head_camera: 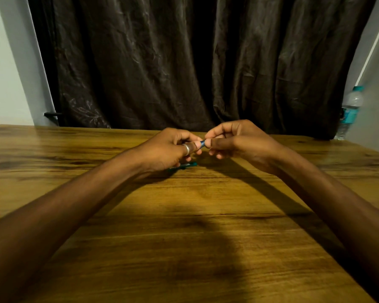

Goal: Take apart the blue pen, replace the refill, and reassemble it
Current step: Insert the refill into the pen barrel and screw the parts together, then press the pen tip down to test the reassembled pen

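Both hands meet above the far middle of the wooden table (184,226). Between them only a short stretch of the blue pen (202,143) shows; the rest is hidden inside the fingers. My left hand (173,147), with a silver ring on the thumb, pinches one end of the pen. My right hand (232,141) pinches the other end with thumb and fingers. A thin teal pen-like piece (185,165) lies on the table just under my left hand, partly hidden by it.
A dark curtain (184,62) hangs behind the table's far edge. A clear plastic water bottle (349,112) with a teal cap and label stands at the far right, by the wall.
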A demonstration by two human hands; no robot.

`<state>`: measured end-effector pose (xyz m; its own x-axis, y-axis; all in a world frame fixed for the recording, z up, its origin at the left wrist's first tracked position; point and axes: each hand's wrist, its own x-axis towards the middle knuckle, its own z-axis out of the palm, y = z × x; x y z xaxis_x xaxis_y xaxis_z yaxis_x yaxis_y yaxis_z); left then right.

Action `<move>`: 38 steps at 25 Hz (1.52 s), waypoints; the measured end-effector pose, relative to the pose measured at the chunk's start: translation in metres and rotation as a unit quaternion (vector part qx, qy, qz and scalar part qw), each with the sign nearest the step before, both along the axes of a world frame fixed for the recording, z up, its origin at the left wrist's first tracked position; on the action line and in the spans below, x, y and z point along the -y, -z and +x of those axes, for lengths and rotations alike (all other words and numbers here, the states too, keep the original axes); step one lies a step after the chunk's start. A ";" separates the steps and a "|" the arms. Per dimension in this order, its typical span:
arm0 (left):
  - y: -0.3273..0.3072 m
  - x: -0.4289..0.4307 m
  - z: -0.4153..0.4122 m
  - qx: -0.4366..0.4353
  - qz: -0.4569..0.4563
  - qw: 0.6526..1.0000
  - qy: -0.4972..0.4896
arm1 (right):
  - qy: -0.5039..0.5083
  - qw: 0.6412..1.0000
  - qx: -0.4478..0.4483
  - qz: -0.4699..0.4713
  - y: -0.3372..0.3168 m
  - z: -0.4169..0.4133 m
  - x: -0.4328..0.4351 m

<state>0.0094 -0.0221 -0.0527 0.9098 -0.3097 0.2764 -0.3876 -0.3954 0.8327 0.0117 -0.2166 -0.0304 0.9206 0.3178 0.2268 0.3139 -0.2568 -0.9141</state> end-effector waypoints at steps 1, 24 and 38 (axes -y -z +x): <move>-0.001 0.001 0.001 -0.007 -0.009 1.000 -0.005 | -0.006 1.000 -0.019 0.021 0.001 0.000 -0.001; 0.010 0.031 -0.024 -0.320 -0.205 0.908 0.177 | 0.083 0.858 -0.183 0.472 -0.009 -0.011 -0.019; 0.019 0.031 -0.024 -0.334 -0.216 0.900 0.178 | 0.097 0.881 -0.151 0.437 0.002 -0.006 -0.022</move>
